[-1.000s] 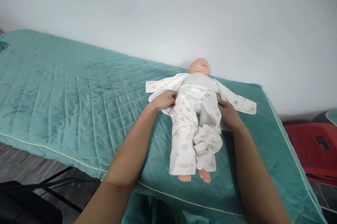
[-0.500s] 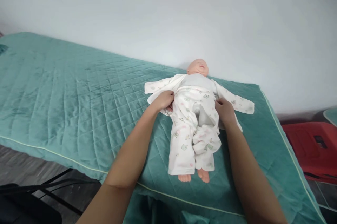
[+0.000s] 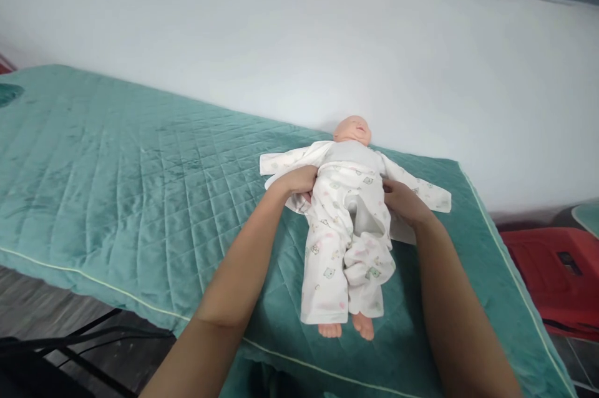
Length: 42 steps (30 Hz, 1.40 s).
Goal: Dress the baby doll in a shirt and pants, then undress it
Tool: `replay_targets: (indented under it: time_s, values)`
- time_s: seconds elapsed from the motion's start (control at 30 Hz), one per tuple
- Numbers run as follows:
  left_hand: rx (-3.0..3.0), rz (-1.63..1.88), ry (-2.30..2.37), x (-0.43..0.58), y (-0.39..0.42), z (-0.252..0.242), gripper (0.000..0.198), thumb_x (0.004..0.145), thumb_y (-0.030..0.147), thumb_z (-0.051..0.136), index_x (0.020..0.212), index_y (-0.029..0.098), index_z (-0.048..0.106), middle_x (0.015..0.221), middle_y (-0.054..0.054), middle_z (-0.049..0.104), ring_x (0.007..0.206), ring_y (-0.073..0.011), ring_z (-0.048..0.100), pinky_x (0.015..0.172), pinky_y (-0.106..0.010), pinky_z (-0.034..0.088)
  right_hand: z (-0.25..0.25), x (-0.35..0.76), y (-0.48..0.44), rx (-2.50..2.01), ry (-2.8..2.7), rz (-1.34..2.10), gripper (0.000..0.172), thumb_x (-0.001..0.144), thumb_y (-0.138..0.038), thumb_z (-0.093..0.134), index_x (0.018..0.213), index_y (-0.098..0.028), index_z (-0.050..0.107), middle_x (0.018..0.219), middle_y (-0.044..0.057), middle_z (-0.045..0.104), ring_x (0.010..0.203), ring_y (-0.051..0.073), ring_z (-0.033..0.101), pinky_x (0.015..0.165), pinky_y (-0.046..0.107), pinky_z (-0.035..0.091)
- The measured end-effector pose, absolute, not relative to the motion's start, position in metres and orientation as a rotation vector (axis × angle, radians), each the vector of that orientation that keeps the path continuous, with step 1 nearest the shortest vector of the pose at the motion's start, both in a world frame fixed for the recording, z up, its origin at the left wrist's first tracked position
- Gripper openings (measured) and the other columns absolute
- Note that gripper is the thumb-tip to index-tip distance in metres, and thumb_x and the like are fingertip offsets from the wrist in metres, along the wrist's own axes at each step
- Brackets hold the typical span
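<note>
A baby doll (image 3: 353, 130) lies on its back on the green quilted cover, its head towards the wall and its bare feet towards me. It wears a white printed top (image 3: 430, 193) spread open at both sides. White printed baby trousers (image 3: 327, 267) with an open crotch are pulled up over its belly, and one leg is bunched at the knee. My left hand (image 3: 299, 183) is closed on the trousers' left edge near the waist. At the opposite edge, my right hand (image 3: 403, 199) pinches the side of the trousers; its fingertips are partly hidden.
The green quilted cover (image 3: 140, 198) drapes over a long table against a white wall (image 3: 210, 30). A red plastic case or chair (image 3: 552, 267) stands beyond the right edge. Dark metal legs and cables (image 3: 88, 335) show below at the left.
Both hands have shifted slightly up along the trousers' sides, and my right hand has turned, its wrist moving outwards. The whole view has tilted up a little. The doll lies as before.
</note>
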<state>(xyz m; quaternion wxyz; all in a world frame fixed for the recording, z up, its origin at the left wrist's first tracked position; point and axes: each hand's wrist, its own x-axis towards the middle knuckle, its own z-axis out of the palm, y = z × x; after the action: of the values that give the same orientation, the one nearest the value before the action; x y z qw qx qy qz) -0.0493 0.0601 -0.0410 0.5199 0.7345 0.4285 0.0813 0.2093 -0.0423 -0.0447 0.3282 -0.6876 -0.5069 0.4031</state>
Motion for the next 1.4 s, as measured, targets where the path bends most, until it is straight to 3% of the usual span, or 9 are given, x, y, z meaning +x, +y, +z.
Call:
replay_targets:
  time_s: [0.17,0.4,0.63,0.83,1.17,1.4]
  values:
    - [1.628,0.426,0.823,-0.056,0.053,-0.047,0.026,0.062,0.005,0.053,0.077,0.016,0.071,0.082,-0.003,0.076,0.079,-0.0191,0.069,0.066,-0.022,0.053,-0.042,0.205,-0.050,-1.618,-1.137,1.195,0.026,0.066,-0.027,0.078,0.092,-0.023,0.077,0.088,0.005,0.077,0.081,0.027,0.068,0.069,0.036,0.053]
    - [1.344,0.519,0.862,-0.048,0.048,-0.051,0.024,0.069,0.008,0.061,0.090,0.013,0.073,0.075,-0.004,0.075,0.071,-0.0176,0.068,0.067,-0.026,0.054,-0.045,0.198,-0.052,-1.504,-0.879,1.178,0.034,0.060,-0.031,0.085,0.092,-0.021,0.075,0.086,0.006,0.076,0.077,0.026,0.069,0.069,0.037,0.055]
    - [1.095,0.636,0.765,-0.044,0.050,-0.062,0.034,0.070,0.024,0.078,0.102,0.014,0.071,0.087,-0.007,0.078,0.085,-0.0216,0.072,0.083,-0.034,0.058,-0.051,0.190,-0.053,-1.458,-0.767,1.082,0.035,0.056,-0.035,0.086,0.077,-0.022,0.062,0.073,0.001,0.069,0.067,0.021,0.064,0.063,0.034,0.051]
    - [1.133,0.576,0.742,-0.048,0.054,-0.069,0.039,0.067,0.026,0.081,0.102,0.013,0.072,0.088,-0.008,0.078,0.085,-0.0227,0.073,0.082,-0.035,0.059,-0.049,0.188,-0.053,-1.479,-0.752,1.074,0.037,0.054,-0.034,0.087,0.077,-0.021,0.061,0.075,-0.001,0.068,0.066,0.016,0.060,0.061,0.029,0.049]
    - [1.168,0.598,0.770,-0.049,0.052,-0.063,0.028,0.070,0.025,0.073,0.096,0.013,0.073,0.083,-0.007,0.077,0.084,-0.0210,0.073,0.076,-0.029,0.059,-0.049,0.197,-0.059,-1.452,-0.908,1.176,0.036,0.071,-0.045,0.079,0.098,-0.025,0.065,0.092,0.000,0.072,0.080,0.021,0.067,0.070,0.032,0.054]
    - [1.129,0.594,0.736,-0.051,0.054,-0.068,0.033,0.069,0.022,0.075,0.100,0.012,0.072,0.082,-0.006,0.076,0.071,-0.0169,0.071,0.067,-0.025,0.057,-0.051,0.204,-0.054,-1.434,-0.782,1.205,0.038,0.059,-0.037,0.087,0.088,-0.023,0.068,0.085,0.002,0.073,0.077,0.022,0.068,0.070,0.034,0.057]
